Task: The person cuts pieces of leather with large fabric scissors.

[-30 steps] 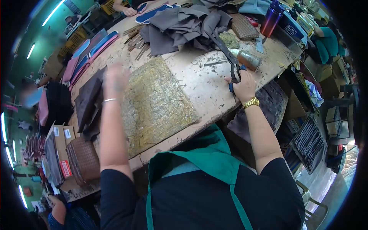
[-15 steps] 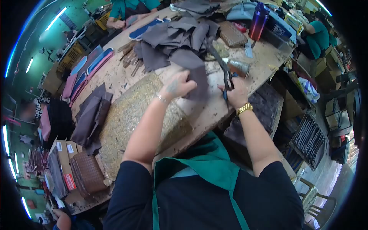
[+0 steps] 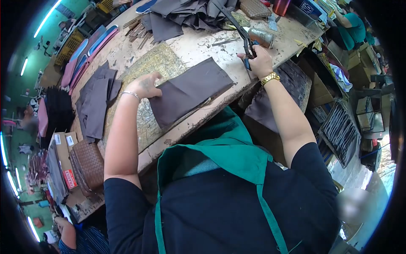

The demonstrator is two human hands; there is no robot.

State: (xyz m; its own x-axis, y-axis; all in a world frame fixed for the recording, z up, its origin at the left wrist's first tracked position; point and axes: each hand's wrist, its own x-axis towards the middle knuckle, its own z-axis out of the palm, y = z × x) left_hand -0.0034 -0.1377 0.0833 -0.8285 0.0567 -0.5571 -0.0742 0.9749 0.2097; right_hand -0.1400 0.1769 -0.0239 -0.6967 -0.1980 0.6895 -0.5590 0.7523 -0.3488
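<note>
Both arms (image 3: 121,146) reach forward; the left hand (image 3: 146,86) is loosely spread, the right hand (image 3: 260,63) curled inward.

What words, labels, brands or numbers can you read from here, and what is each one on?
"FRAGILE", slightly blurred and turned sideways: red label on the cardboard box at the left.
Two white labels on that same box: print too small to read.
Dark blue box at the top right: large white characters, too blurred to settle.
Yellow box beyond it: markings too small to read.
</note>
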